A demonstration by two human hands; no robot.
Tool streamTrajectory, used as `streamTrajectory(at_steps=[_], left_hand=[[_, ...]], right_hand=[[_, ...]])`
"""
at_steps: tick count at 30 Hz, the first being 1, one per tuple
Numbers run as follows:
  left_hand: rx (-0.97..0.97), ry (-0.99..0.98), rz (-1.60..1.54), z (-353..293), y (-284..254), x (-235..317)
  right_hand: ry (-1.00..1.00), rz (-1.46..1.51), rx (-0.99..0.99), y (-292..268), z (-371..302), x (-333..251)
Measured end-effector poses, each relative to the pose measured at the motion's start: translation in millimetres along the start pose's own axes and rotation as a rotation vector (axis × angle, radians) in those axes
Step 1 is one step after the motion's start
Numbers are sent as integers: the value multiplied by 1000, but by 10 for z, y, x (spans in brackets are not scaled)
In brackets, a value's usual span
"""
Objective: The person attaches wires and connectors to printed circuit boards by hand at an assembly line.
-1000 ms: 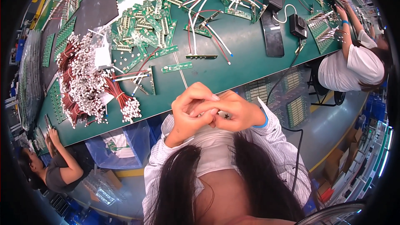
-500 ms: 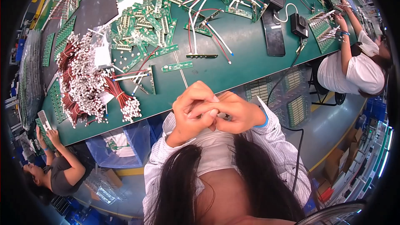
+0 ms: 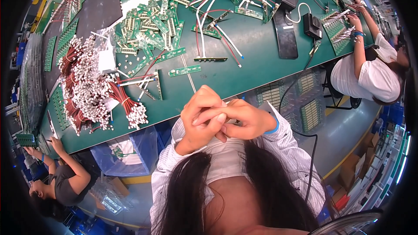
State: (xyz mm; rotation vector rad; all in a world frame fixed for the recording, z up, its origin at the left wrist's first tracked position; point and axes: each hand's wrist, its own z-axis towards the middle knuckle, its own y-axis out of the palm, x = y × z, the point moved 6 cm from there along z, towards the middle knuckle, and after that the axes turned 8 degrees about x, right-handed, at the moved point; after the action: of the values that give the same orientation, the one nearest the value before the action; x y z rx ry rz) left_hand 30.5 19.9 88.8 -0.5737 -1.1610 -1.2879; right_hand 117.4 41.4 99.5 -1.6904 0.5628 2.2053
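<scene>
At near edge of green table (image 3: 244,76), left hand (image 3: 197,121) and right hand (image 3: 251,119) pressed together, fingers bunched (anything pinched inside? cannot be told); just beyond, green circuit board (image 3: 185,70) laid flat, crossed by thin pale strip (image 3: 191,82).

The left hand (image 3: 198,122) and right hand (image 3: 250,119) meet, fingers touching, by the near edge of a green table (image 3: 244,76); anything between them is hidden. On it lie a heap of circuit boards (image 3: 153,28), bundles of wires with white plugs (image 3: 87,88) and a black box (image 3: 312,26). A co-worker in white (image 3: 370,76) is at the right, another in grey (image 3: 72,182) at the left
</scene>
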Motion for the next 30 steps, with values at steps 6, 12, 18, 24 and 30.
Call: streamTrajectory(at_steps=[6,12,18,24,30], left_hand=[[4,39,-28,3,-1,-5],[16,49,-41,-1,-6,-15],[10,73,-23,6,2,7],[6,61,-51,2,5,11],[-74,-167,-173,66,41,13]], right_hand=[[98,67,-19,0,12,-26],[129,104,-20,-2,24,-29],[189,163,-52,13,20,-13],[214,272,-90,26,7,-3],[234,303,-42,52,4,-32]])
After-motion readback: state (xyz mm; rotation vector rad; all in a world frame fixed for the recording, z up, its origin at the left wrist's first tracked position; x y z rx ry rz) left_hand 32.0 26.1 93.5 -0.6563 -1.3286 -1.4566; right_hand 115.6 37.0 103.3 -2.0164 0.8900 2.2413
